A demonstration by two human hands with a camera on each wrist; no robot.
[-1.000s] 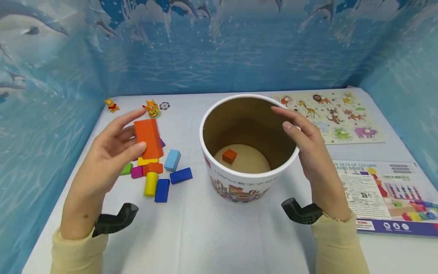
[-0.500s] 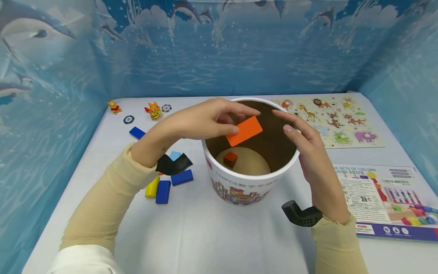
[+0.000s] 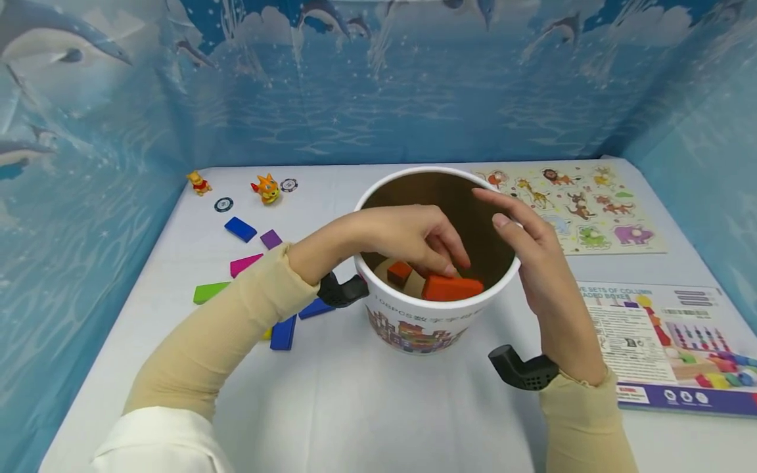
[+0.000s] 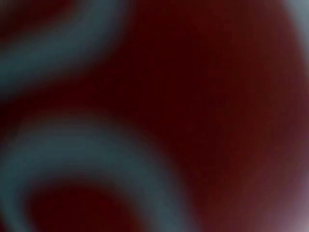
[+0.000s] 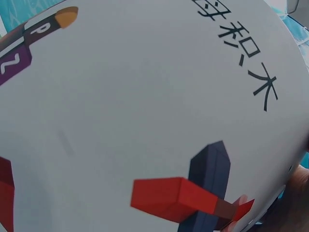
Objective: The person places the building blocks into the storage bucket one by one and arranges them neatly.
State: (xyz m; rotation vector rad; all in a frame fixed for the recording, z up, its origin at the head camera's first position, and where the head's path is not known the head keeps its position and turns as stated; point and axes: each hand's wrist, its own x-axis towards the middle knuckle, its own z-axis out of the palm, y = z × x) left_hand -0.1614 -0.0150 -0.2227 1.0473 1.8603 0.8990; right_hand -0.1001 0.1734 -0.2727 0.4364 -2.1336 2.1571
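A large white bucket [image 3: 365, 289] with printed pictures stands in the middle of the table in the head view. Inside it, my left hand [image 3: 414, 240] holds an orange rectangular block [image 3: 452, 288] between thumb and fingers, low in the opening. A smaller orange block [image 3: 399, 272] lies on the bucket's floor beside it. My right hand [image 3: 535, 253] rests at the bucket's right rim, thumb and index finger extended over the opening; its other fingers are hidden. The left wrist view is a dark red blur with pale curved lines. The printed bucket wall [image 5: 111, 111] fills the right wrist view.
Several coloured blocks, among them a blue block [image 3: 240, 229] and a green block [image 3: 209, 292], lie left of the bucket, partly behind my left arm. Small figurines [image 3: 266, 189] stand farther back. An animal puzzle board [image 3: 591, 240] and a printed box [image 3: 644, 348] lie right.
My left hand has carried the orange rectangular block from above the pile rightward over the rim and down into the bucket. My right hand has stayed at the rim.
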